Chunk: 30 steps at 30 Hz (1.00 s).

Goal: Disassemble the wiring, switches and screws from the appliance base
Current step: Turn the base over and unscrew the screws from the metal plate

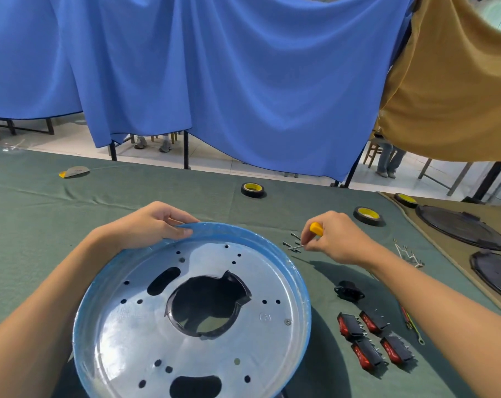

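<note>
Appliance base sits on the green worktop, the left grip grasping its far blue rim with fingers curled over the edge. The right grip clasps a yellow-handled screwdriver, its fingertips at loose screws just beside the base. Four red switches lie nearer, to the right.
</note>
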Motion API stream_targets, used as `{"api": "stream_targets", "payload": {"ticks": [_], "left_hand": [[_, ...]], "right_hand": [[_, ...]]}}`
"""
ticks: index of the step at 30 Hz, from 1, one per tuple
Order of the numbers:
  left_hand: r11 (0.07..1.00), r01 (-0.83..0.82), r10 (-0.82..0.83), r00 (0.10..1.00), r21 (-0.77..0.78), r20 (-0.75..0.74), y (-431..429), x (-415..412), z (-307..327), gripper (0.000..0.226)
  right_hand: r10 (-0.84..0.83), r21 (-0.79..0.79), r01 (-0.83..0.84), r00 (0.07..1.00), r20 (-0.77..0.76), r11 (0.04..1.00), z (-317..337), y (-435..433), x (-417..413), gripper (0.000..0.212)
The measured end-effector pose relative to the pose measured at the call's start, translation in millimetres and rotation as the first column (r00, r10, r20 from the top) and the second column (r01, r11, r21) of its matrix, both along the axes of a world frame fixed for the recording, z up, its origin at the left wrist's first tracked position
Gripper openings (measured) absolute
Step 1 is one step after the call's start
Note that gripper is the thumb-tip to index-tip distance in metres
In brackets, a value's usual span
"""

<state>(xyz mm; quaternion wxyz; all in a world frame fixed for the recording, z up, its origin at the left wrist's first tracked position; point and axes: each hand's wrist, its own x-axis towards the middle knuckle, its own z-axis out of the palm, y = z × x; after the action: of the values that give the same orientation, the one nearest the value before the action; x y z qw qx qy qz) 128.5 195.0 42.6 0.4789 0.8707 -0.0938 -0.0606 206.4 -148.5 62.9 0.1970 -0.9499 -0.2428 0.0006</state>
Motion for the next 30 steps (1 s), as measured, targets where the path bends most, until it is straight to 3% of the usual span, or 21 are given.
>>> {"api": "stream_targets", "payload": {"ticks": [10, 14, 17, 22, 27, 30], "left_hand": [[0.997, -0.073, 0.073, 0.997, 0.014, 0.036, -17, 1, 1, 0.04], [0.981, -0.193, 0.192, 0.981, 0.017, 0.028, -21, -8, 3, 0.026], [0.955, -0.265, 0.269, 0.963, 0.13, -0.012, -22, -16, 8, 0.016], [0.908, -0.323, 0.342, 0.939, 0.266, -0.024, -25, -28, 12, 0.044], [0.86, -0.479, 0.486, 0.874, 0.178, 0.003, -29, -34, 20, 0.031], [0.813, -0.578, 0.581, 0.814, 0.066, -0.031, -36, -29, 27, 0.034]], "right_hand": [[-0.034, -0.13, 0.032, 0.999, -0.007, 0.991, -30, 4, 1, 0.007], [-0.038, -0.14, 0.039, 0.999, 0.014, 0.989, -28, 4, -2, 0.004], [-0.06, -0.063, 0.062, 0.998, 0.036, 0.996, -22, 3, -7, 0.006], [-0.06, 0.036, 0.059, 0.998, 0.034, 0.998, -9, 2, -21, 0.012], [-0.088, 0.086, 0.084, 0.995, 0.038, 0.993, 1, -10, -34, 0.018], [-0.131, 0.142, 0.127, 0.991, 0.022, 0.982, 7, -19, -37, 0.034]]}}
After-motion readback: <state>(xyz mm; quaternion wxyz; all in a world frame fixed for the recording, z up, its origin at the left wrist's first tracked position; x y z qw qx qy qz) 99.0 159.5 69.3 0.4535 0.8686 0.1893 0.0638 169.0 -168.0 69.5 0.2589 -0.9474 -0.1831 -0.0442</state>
